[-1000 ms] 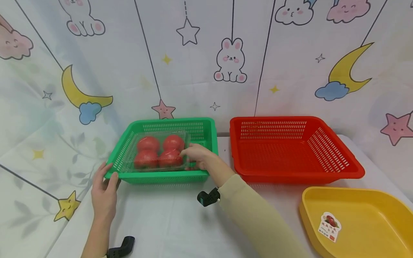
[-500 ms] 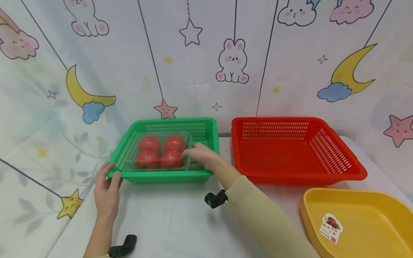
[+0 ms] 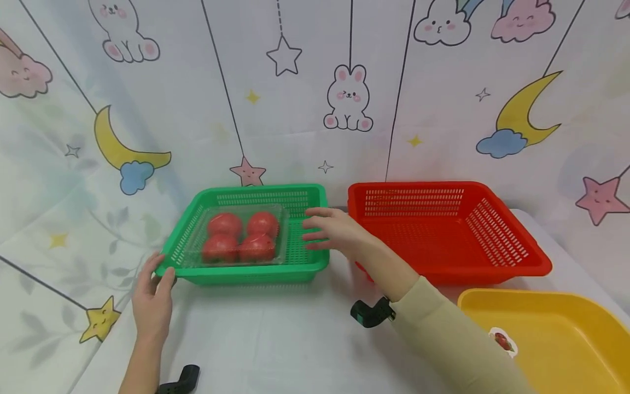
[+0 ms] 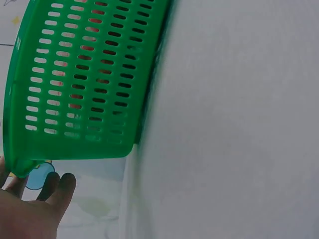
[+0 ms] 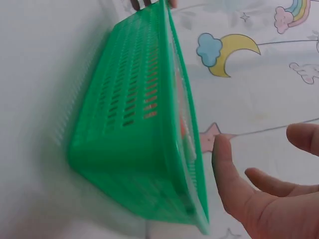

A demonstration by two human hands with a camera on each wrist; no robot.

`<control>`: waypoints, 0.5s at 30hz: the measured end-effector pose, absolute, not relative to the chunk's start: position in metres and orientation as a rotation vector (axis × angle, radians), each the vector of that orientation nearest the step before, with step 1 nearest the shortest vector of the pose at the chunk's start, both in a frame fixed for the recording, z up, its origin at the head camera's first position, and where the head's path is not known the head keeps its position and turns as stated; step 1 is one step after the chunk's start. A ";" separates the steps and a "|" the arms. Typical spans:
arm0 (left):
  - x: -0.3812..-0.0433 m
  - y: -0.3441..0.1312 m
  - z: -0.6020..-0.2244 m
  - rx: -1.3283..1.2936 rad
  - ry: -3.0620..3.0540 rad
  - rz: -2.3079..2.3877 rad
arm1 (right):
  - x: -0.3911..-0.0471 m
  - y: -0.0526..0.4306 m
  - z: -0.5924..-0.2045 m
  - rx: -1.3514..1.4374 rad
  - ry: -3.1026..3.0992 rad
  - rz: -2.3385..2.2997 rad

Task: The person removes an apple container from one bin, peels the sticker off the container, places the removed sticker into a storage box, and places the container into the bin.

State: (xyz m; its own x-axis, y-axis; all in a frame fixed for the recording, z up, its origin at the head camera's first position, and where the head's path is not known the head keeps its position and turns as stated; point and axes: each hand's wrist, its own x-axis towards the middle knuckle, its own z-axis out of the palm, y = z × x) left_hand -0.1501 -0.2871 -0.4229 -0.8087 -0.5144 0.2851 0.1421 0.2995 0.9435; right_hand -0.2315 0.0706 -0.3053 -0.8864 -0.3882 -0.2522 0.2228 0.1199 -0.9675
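A green slotted basket [image 3: 251, 275] stands at the left of the white table in the head view. In its left part lies a clear plastic box [image 3: 194, 253] with several red round fruits [image 3: 225, 224] in it. My left hand [image 3: 153, 301] grips the rim at the basket's near left corner, fingers over it and thumb in front. Above the basket's right edge my right hand [image 3: 339, 234] hangs with fingers spread, apart from the box and holding nothing. The right wrist view shows its thumb and fingers [image 5: 225, 167] apart, beside the basket rim [image 5: 172, 129].
To the right stands a red slotted basket [image 3: 472, 273], its near left corner partly hidden by the right forearm. A yellow tray [image 3: 566, 339] with a sticker [image 3: 503, 342] sits at the near right. A printed cloth [image 3: 295, 120] hangs behind the table.
My right hand has come away from the box and moved right to the basket's edge, its fingers spreading. The box stays in the green basket. The left hand keeps its hold on the corner.
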 end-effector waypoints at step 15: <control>-0.147 -0.278 -0.400 -0.100 -2.127 -0.961 | -0.179 0.180 -0.278 -0.265 2.249 -1.631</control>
